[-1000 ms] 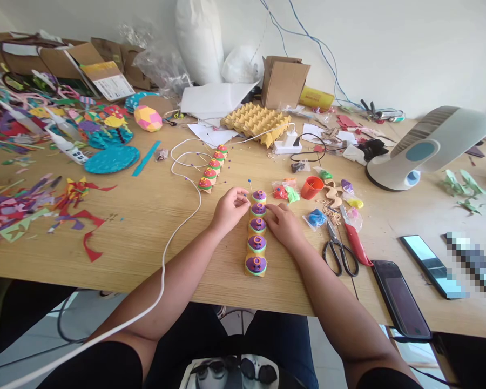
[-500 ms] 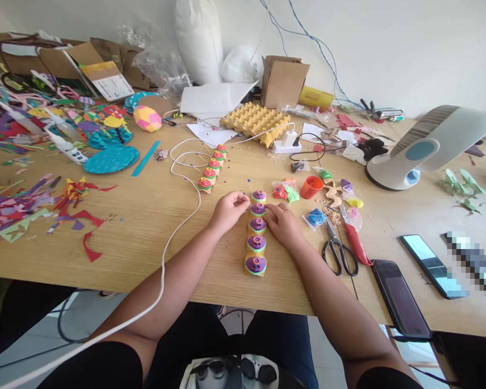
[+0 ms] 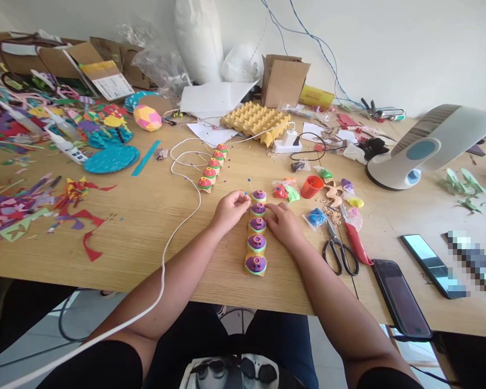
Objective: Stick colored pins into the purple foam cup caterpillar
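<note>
A caterpillar-like row of yellow egg-carton cups topped with purple, green and orange clay (image 3: 257, 233) lies on the wooden table (image 3: 154, 216) in front of me. My left hand (image 3: 229, 210) is at its far left side, fingertips pinched together on a thin pin beside the farthest cup. A blue-headed pin (image 3: 249, 182) stands upright just past those fingertips. My right hand (image 3: 283, 222) rests against the right side of the row, fingers curled and touching the second and third cups.
A second, red-topped carton row (image 3: 212, 168) lies further back by a white cable (image 3: 178, 216). Right of my hand are scissors (image 3: 339, 249), a red cutter (image 3: 354, 237), an orange cup (image 3: 311, 187), clay bags, two phones (image 3: 400, 298) and a fan (image 3: 429, 146). Coloured paper scraps cover the left.
My left hand has slid slightly nearer the farthest cup, its pinched fingertips now almost against it. My right hand and the carton row have stayed put.
</note>
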Tool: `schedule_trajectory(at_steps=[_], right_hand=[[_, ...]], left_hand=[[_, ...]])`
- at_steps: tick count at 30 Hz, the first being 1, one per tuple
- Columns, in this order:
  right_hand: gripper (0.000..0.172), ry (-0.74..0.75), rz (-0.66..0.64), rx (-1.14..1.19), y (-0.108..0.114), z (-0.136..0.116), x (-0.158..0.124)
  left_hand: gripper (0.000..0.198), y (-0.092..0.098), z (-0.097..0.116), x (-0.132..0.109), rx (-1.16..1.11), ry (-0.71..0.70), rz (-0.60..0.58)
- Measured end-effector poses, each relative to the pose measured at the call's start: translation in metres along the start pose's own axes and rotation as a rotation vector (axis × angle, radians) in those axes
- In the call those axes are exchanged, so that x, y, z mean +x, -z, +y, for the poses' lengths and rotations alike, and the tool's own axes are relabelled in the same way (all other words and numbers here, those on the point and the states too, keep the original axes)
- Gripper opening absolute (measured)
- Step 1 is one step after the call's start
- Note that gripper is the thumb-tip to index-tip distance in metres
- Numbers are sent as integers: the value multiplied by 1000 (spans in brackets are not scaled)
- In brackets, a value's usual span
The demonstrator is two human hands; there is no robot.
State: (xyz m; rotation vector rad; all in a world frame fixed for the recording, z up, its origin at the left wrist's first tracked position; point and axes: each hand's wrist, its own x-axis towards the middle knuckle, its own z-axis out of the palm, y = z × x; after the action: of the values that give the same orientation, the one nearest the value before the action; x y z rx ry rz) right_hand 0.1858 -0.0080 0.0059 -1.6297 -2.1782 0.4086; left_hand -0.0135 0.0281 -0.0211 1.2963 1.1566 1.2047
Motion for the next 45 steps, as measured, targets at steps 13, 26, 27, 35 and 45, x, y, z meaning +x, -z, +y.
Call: schedule_trajectory(at_steps=[13, 26, 27, 35, 45], right_hand=[[39, 29, 14, 5, -1, 5, 1], [37, 46, -12, -2, 1, 8, 1], [37, 50, -10, -2, 1, 9, 1], [41, 65, -28, -25, 3, 9, 1], [39, 51, -40, -17, 3, 8, 2]], left_hand=[[14, 5, 5, 0, 11, 24, 11], [16, 1, 11, -2, 0, 54, -16], [16, 1, 11, -2, -4, 57, -16], [15, 1, 11, -2, -5, 75, -16], [12, 2, 11, -3, 27, 38, -24]])
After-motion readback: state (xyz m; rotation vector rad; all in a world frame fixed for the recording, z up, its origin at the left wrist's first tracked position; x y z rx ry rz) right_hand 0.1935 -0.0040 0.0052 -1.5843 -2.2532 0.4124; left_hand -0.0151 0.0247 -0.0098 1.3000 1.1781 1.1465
